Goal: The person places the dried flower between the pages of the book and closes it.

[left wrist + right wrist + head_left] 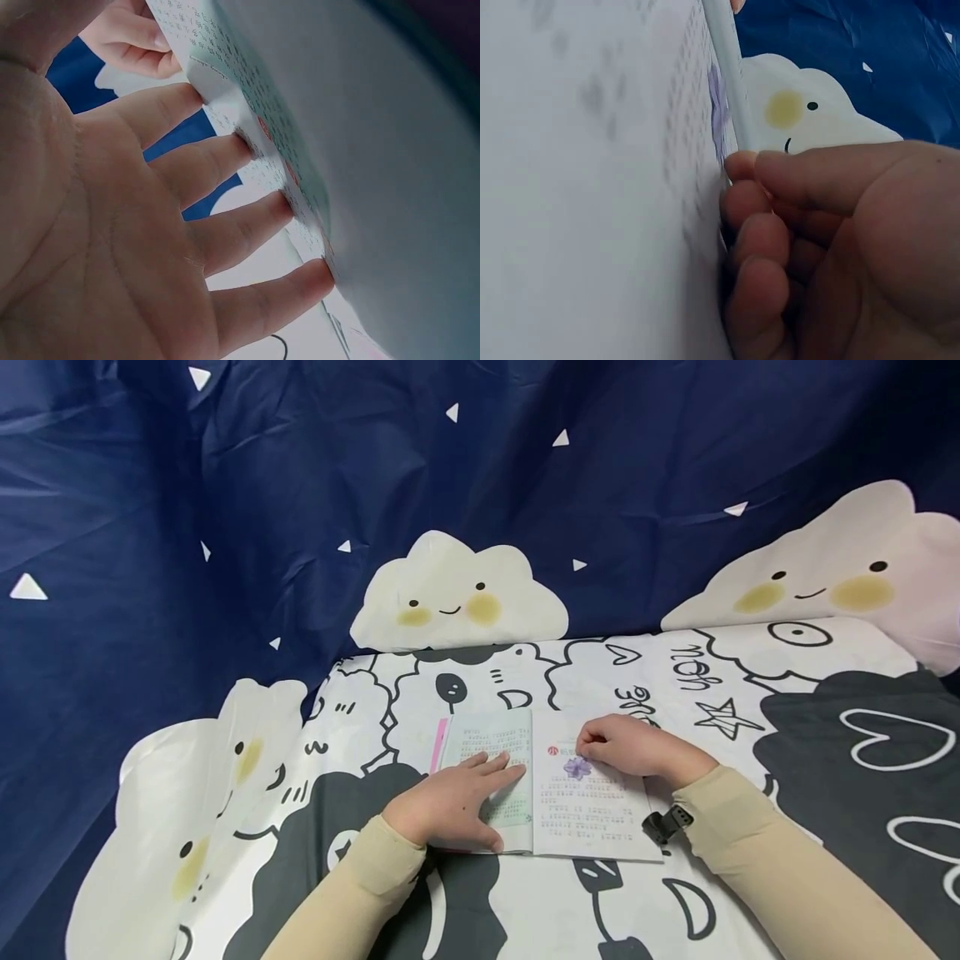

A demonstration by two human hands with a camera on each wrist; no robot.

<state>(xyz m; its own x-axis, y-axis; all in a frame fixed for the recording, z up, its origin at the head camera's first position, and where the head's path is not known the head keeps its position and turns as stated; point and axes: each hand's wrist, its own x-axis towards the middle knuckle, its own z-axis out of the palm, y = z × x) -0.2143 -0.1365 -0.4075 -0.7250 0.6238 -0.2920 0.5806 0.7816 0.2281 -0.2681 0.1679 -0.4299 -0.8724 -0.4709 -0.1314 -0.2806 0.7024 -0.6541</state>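
An open book [555,839] with printed pages lies on the patterned cloth. My left hand [457,802] rests flat on the left page, its fingers spread; the fingertips [307,277] press the paper. On the right page is a flat purple flower [577,767], below a red printed mark. My right hand [626,745] is over that page and pinches the flower's edge between thumb and index finger. In the right wrist view, the other fingers [761,240] curl beside the page and the purple petals [718,112] show just beyond the fingertips.
The black-and-white cloth [525,902] spreads under the book. White cloud shapes with faces [457,602] stand along the back and left, before a dark blue sheet [360,460] with white triangles. A black strap [663,824] hangs at the right wrist. A pink edge [438,745] shows beside the book.
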